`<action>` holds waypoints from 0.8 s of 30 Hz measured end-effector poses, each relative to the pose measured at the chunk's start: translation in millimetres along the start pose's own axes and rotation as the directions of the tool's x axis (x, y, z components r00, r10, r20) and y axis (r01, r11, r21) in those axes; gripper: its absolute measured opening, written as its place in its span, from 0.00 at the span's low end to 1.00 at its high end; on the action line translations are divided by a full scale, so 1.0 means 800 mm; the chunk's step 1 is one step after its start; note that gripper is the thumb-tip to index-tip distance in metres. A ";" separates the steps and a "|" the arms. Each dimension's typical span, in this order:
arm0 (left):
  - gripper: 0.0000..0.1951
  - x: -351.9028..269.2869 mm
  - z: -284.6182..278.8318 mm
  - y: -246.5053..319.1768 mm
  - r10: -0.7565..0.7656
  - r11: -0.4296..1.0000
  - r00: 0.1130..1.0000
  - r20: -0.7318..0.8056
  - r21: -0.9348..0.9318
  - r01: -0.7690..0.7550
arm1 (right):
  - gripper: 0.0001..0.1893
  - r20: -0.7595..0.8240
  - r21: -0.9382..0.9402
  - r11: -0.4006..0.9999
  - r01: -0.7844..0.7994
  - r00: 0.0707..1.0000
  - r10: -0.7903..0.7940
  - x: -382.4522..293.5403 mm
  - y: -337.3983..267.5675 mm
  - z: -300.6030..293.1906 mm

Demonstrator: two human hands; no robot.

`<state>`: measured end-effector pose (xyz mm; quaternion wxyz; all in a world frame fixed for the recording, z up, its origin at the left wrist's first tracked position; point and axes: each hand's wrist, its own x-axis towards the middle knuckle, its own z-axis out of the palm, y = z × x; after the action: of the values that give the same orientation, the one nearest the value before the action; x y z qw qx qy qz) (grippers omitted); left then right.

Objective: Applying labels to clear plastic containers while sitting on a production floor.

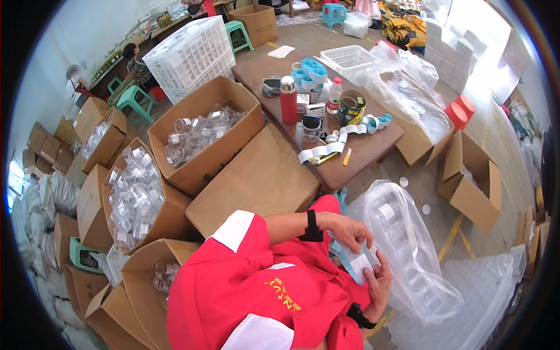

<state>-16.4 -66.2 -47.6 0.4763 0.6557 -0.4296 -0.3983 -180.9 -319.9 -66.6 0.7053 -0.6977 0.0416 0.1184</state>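
Note:
A strip of white labels on blue backing paper (359,264) is stretched between my two hands. My left hand (350,232) pinches the upper part of the strip between thumb and fingers. At the lower end, my right hand (379,280) grips the edge, its thumb on the label. Beside my hands lies a clear plastic bag (409,258) with rows of clear plastic jars inside; one jar wall shows a white label (386,211). More of the blue backing hangs by my lap, partly hidden by my left hand.
Cardboard boxes of clear jars (135,197) stand to the left. A brown table (367,153) holds a red thermos (288,100), a water bottle (334,96), label rolls (313,72) and a yellow cutter (323,158). An open box (470,183) stands right. Two people sit in the background.

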 end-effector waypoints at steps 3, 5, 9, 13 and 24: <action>0.19 0.002 0.001 -0.014 0.046 0.999 0.998 -0.050 -0.014 -0.047 | 0.37 -0.020 -0.024 1.000 -0.002 1.000 0.001 0.000 -0.001 0.000; 0.19 0.002 0.003 -0.020 0.033 0.999 0.997 -0.070 0.004 -0.033 | 0.37 -0.033 -0.037 0.999 -0.002 0.999 0.001 0.001 -0.005 0.004; 0.21 0.011 0.026 -0.056 0.417 0.848 0.844 -0.337 0.479 -0.228 | 0.34 -0.113 -0.027 1.000 -0.006 0.994 0.002 0.008 0.000 0.014; 0.22 0.014 0.060 -0.021 0.446 0.810 0.775 -0.448 0.571 -0.136 | 0.33 -0.166 -0.098 0.995 0.012 0.986 -0.029 0.021 0.020 0.012; 0.15 0.000 0.119 -0.052 0.157 0.987 0.911 -0.380 0.092 -0.132 | 0.30 -0.030 -0.007 1.000 -0.007 1.000 0.007 0.031 0.029 0.036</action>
<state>-97.6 -85.9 -109.9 0.5586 0.7026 -0.3872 -0.2110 -165.2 -288.6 -93.7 0.7016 -0.7019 0.0543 0.1104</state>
